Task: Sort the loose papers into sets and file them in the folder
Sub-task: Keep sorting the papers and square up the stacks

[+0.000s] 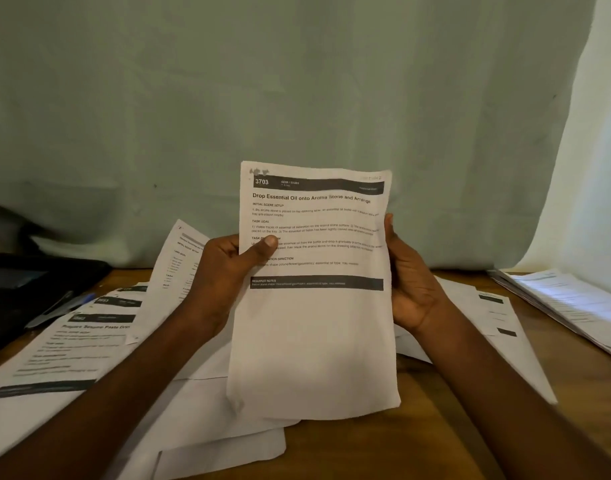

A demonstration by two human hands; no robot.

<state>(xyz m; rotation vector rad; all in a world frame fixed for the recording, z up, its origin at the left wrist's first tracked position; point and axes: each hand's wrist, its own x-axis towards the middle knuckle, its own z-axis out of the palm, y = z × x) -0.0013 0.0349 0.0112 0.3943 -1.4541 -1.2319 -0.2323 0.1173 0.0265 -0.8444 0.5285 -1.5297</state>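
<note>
Both hands hold one printed sheet (pixel 314 289) upright above the table (pixel 383 455), its text facing the camera. The header bar reads "3703" and the title "Drop Essential Oil onto Aroma Stone and Arrange". The left hand (pixel 224 268) grasps the sheet's left edge, thumb pressed across the front over the text and the other fingers hidden behind the paper. The right hand (pixel 411 289) holds the right edge, thumb along the margin, the fingers curled behind, out of sight. The lower half of the sheet is blank and hangs down between the forearms.

Loose papers (pixel 72 344) lie spread on the table to the left, overlapping one another, several with dark header bars; the top one reads "Prepare Sesame Paste Dri…". One page (pixel 183 258) stands tilted up behind the left hand. More white sheets (pixel 200 410) lie under the held sheet, and others (pixel 494 320) lie to the right, beneath the right forearm.

At the far right edge sits a stack (pixel 567 306) of papers; whether it lies in a folder I cannot tell. At the far left is a dark object (pixel 27 282) with a pen (pixel 61 306) lying against it. A pale cloth (pixel 297 81) hangs behind the table.
</note>
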